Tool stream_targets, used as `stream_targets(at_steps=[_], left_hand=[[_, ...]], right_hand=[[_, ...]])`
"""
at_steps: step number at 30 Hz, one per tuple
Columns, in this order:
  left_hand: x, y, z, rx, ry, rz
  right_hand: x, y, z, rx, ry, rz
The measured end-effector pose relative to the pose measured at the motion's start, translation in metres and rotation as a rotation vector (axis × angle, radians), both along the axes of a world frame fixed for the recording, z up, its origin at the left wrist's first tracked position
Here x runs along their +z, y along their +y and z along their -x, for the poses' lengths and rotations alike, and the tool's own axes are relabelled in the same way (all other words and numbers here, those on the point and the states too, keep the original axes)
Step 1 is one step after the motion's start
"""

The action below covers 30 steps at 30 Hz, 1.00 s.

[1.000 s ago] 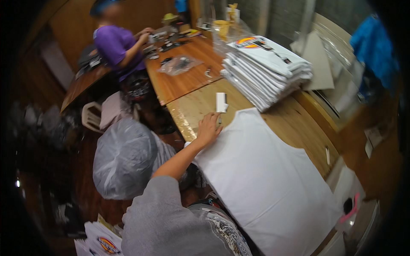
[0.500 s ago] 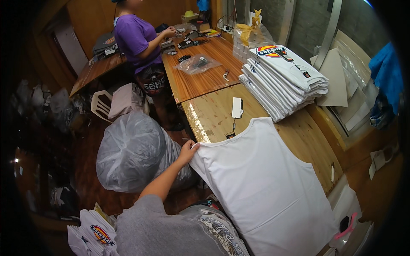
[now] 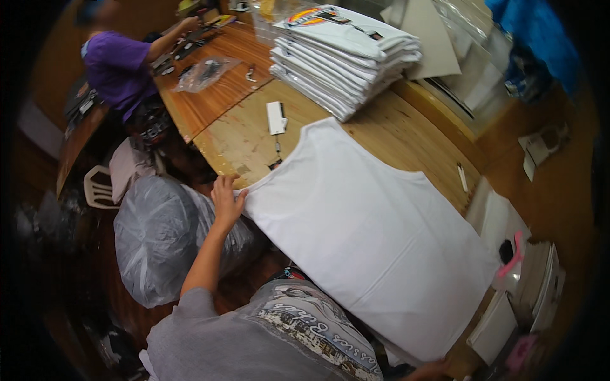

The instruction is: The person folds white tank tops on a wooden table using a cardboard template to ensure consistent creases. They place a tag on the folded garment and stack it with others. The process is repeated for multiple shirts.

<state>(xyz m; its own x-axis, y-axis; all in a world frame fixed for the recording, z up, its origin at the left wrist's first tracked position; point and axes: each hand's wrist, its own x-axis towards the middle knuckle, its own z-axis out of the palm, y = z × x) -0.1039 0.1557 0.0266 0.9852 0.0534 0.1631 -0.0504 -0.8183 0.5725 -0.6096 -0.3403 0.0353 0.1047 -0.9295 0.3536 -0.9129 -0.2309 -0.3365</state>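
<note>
A white sleeveless top lies spread over the near part of the wooden table, its lower end reaching the table's near right side. At its left shoulder corner is my left hand, fingers stretched and thumb apart, touching the fabric edge. My right hand shows only in part at the bottom edge of the picture, close to the hem; its fingers are hidden. A white hang tag on a dark cord lies on the wood just beyond the neckline.
Folded white shirts form a tall stack beyond the top. A pen lies near the table's right edge. Cards and a pink-handled item are at the right. A stuffed plastic bag stands left, below a person in purple.
The view has swung, so the table and stack appear farther left and higher. My left hand's fingers have loosened from a pinch on the shoulder corner. My right hand has come into view.
</note>
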Motion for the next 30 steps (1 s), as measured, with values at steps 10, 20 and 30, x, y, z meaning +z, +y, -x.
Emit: stream_targets(at_steps=[10, 20, 30], left_hand=[[0.001, -0.081, -0.106, -0.378, -0.026, -0.524], [0.019, -0.197, -0.059, -0.652, 0.035, -0.627], [0.023, -0.272, 0.033, -0.919, 0.001, -0.439]], right_hand=[[-0.012, -0.029, -0.161, 0.386, 0.319, 0.094], [0.1, -0.211, -0.147, 0.061, 0.042, 0.28], [0.147, -0.325, -0.123, 0.078, 0.152, 0.152]])
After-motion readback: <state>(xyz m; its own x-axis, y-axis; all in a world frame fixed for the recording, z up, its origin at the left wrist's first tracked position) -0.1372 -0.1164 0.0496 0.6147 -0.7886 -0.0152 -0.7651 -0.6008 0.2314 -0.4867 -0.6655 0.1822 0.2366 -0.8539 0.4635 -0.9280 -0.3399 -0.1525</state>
